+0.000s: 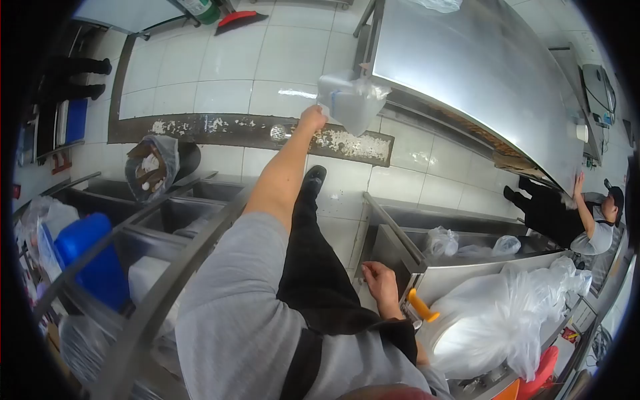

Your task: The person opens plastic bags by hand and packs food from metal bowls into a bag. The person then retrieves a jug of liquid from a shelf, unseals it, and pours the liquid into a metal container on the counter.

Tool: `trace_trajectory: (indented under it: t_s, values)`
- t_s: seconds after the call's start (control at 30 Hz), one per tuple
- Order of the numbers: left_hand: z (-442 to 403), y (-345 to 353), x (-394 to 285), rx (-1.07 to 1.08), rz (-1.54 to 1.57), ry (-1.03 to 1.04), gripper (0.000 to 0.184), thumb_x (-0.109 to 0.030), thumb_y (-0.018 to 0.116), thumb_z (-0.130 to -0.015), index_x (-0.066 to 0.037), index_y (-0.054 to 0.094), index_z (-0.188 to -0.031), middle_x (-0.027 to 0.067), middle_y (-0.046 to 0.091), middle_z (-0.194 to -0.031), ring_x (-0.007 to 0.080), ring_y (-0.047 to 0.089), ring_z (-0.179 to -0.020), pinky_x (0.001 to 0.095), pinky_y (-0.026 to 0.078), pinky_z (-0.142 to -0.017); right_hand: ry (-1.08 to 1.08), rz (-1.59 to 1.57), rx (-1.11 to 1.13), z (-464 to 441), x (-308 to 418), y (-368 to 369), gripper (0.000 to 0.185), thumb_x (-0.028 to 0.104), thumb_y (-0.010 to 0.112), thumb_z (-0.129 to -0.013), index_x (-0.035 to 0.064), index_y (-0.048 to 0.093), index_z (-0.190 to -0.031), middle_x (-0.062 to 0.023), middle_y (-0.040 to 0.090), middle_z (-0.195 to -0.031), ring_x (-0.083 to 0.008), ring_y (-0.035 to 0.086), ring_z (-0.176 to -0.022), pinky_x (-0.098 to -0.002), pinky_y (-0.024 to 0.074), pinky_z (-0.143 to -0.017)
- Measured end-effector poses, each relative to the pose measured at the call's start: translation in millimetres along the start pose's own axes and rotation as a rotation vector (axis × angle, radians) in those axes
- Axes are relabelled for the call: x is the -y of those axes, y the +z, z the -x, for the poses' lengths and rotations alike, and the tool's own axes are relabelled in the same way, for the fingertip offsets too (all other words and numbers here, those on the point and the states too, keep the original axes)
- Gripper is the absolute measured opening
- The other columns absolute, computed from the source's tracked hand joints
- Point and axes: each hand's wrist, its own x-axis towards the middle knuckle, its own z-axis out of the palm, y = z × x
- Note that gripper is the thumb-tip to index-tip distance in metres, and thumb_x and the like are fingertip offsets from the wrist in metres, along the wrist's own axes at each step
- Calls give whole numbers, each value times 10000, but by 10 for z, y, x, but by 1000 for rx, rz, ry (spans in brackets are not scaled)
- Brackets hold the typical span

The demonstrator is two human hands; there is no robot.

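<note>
My left hand (312, 119) is stretched out ahead over the floor, its fingers closed on the edge of a clear plastic bag (355, 107) with a faint blue mark. The bag hangs beside the near corner of a stainless steel table (460, 73). My right hand (381, 283) is low by my body, its fingers curled in, with nothing visible in them. Close to it is an orange handle (423, 305), apart from the fingers. Right of that handle lies a large filled translucent plastic bag (493, 320).
A lined bin (157, 170) with waste stands at left, near metal sinks (180, 213) and a blue jerrycan (93, 253). Another metal sink (467, 233) is at right. A co-worker (593, 220) stands at the far right. A dark drain channel (220, 127) crosses the tiled floor.
</note>
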Motion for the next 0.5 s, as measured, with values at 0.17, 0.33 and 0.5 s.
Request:
trace_trajectory:
  t_s: [0.17,0.33,0.5]
  values:
    - [-244,472,-68,7,74,141,642,-180,741,-707,-65,547,-1308,157,616,-1250,281,630,-1072,368,486,-926,253,-82,29,-41,-79,-105,166,164,669,-859,14,705,-920,-174,693,-853,-313,685,-728,-376,530,-666]
    - [124,616,91,216,115,72,596,-249,730,-732,-59,573,-1275,178,651,-1186,316,619,-1106,375,473,-953,225,-23,85,-327,-7,-122,171,167,660,-864,15,705,-929,-175,692,-859,-326,681,-739,-379,528,-675]
    - [961,617,60,533,304,8,498,-179,708,-727,-22,630,-1193,132,675,-1076,212,629,-982,336,470,-900,-6,78,-92,-717,132,-259,219,181,687,-848,15,680,-990,-185,676,-910,-352,665,-814,-409,525,-726]
